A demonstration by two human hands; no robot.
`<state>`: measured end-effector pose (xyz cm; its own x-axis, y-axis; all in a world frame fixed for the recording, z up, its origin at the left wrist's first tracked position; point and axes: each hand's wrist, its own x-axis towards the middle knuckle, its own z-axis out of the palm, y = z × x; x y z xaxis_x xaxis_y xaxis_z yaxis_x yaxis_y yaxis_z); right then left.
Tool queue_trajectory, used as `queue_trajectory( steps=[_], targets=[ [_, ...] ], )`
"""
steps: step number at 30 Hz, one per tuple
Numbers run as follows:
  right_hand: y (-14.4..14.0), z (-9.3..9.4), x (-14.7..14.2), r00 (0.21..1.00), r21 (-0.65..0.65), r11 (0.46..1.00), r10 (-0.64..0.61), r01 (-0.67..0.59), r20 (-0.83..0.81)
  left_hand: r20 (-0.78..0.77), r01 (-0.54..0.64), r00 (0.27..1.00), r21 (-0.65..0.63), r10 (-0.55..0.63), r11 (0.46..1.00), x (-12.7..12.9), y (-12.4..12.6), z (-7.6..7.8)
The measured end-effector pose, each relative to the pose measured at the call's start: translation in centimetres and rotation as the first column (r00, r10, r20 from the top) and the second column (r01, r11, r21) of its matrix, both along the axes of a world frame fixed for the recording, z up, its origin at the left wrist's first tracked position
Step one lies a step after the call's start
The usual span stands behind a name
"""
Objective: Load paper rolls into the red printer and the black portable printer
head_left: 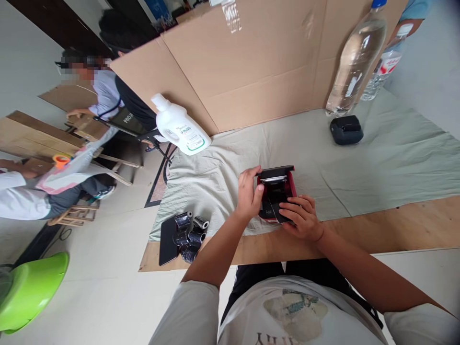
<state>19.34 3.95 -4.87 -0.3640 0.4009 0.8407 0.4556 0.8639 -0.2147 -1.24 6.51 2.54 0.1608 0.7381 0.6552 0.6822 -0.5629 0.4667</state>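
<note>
A small red-and-black receipt printer (276, 191) rests on the cloth near the table's front edge, its lid raised at the back and its dark inside showing. My left hand (248, 192) grips the printer's left side, fingertips at the lid's edge and thumb along the near rim. Over the front right corner curl the fingers of my right hand (301, 216), closed on the printer and a dark flap there. Whether that flap is part of the printer or a loose piece, I cannot tell. The right thumb is mostly hidden.
Several black-wrapped rolls (190, 235) lie by a dark flat slab (167, 242) at front left. A white jug (183, 125), a black device (347, 130) and two water bottles (357, 57) stand before a cardboard partition (251, 62). People sit at left, near a green tub (39, 287).
</note>
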Motion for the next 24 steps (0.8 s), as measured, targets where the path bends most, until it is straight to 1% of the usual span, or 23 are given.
queue_trajectory(
  steps=[2, 4, 6, 8, 11, 13, 16, 20, 22, 24],
  targets=[
    [0.0, 0.2, 0.0, 1.000, 0.008, 1.000, -0.016, 0.016, -0.017, 0.045, 0.009, 0.999, -0.001, -0.009, 1.000, 0.4, -1.8, -0.8],
    [0.1, 0.3, -0.1, 0.998, 0.008, 0.999, -0.037, 0.037, -0.051, 0.056, 0.016, 0.998, -0.016, -0.015, 1.000, 0.9, -3.5, -1.9],
    [0.3, 0.3, -0.1, 0.994, -0.020, 0.998, -0.055, 0.053, -0.090, 0.058, 0.010, 0.998, -0.014, -0.010, 1.000, 1.3, -4.6, -3.0],
    [0.7, 0.2, 0.0, 0.991, -0.080, 0.996, -0.059, 0.050, -0.117, 0.081, -0.009, 0.997, 0.012, 0.008, 1.000, 1.5, -5.1, -4.2],
    [1.2, -0.2, 0.1, 0.993, -0.168, 0.985, -0.063, 0.045, -0.101, 0.147, -0.035, 0.989, 0.079, 0.023, 0.996, 1.7, -4.8, -5.6],
    [1.4, -0.4, 0.2, 0.993, -0.186, 0.980, -0.089, 0.075, -0.072, 0.182, -0.047, 0.983, 0.124, 0.024, 0.991, 1.8, -4.4, -6.2],
    [1.5, -0.4, 0.1, 0.990, -0.146, 0.982, -0.127, 0.117, -0.059, 0.197, -0.055, 0.980, 0.138, 0.027, 0.989, 1.9, -4.1, -6.6],
    [1.7, -0.6, 0.0, 0.989, -0.119, 0.985, -0.134, 0.126, -0.060, 0.182, -0.064, 0.982, 0.122, 0.041, 0.990, 2.0, -4.3, -6.3],
    [1.7, -0.8, 0.2, 0.991, -0.140, 0.985, -0.113, 0.103, -0.067, 0.184, -0.053, 0.982, 0.114, 0.031, 0.992, 2.0, -4.5, -6.1],
    [1.9, -1.1, 0.5, 0.994, -0.194, 0.980, -0.055, 0.035, -0.098, 0.215, -0.038, 0.976, 0.083, 0.019, 0.996, 1.8, -4.8, -6.3]
  ],
)
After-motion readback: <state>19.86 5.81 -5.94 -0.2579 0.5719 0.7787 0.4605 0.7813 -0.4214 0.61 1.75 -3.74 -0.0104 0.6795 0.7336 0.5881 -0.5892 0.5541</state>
